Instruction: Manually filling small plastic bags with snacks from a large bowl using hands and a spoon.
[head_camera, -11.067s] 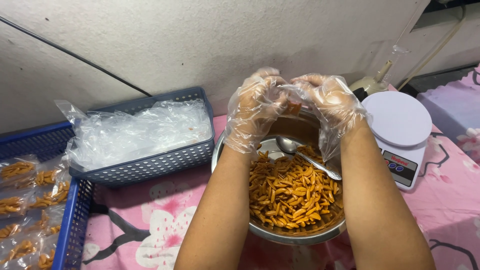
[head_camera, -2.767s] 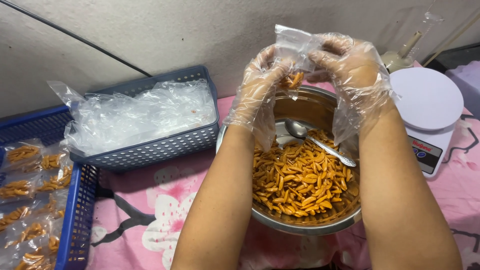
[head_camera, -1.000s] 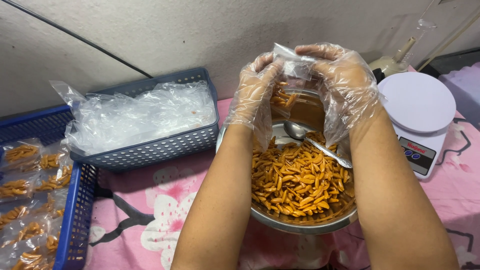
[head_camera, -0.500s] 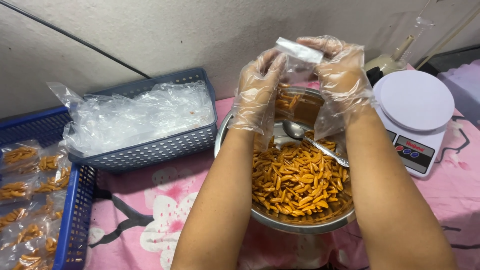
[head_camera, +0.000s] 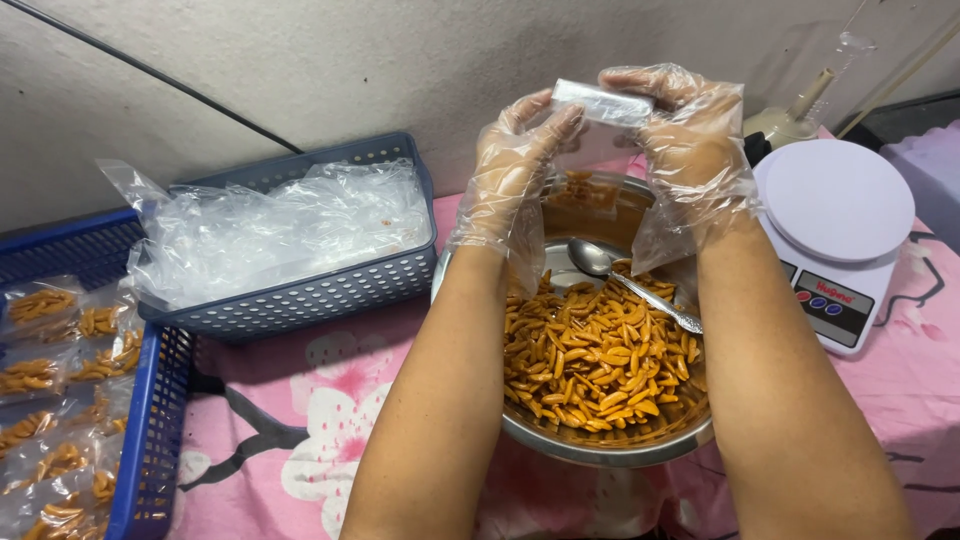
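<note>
Both my hands wear clear plastic gloves and hold one small clear bag (head_camera: 590, 150) of orange snack sticks above a steel bowl (head_camera: 610, 448). My left hand (head_camera: 512, 175) pinches the bag's left top edge. My right hand (head_camera: 690, 140) grips the right top edge, which looks folded over. The sticks hang in the bag's lower part. Below, the bowl is filled with loose orange snack sticks (head_camera: 590, 355), and a metal spoon (head_camera: 625, 283) lies on them.
A grey slotted basket (head_camera: 300, 295) with empty clear bags (head_camera: 270, 235) stands at left. A blue crate (head_camera: 150, 440) at far left holds several filled snack bags (head_camera: 60, 400). A white kitchen scale (head_camera: 835, 230) sits at right on the pink floral cloth (head_camera: 290, 440).
Over the last seconds both hands kept the small bag above the bowl, lifting it slightly. Its top edge went from loose to a flat fold between my fingers.
</note>
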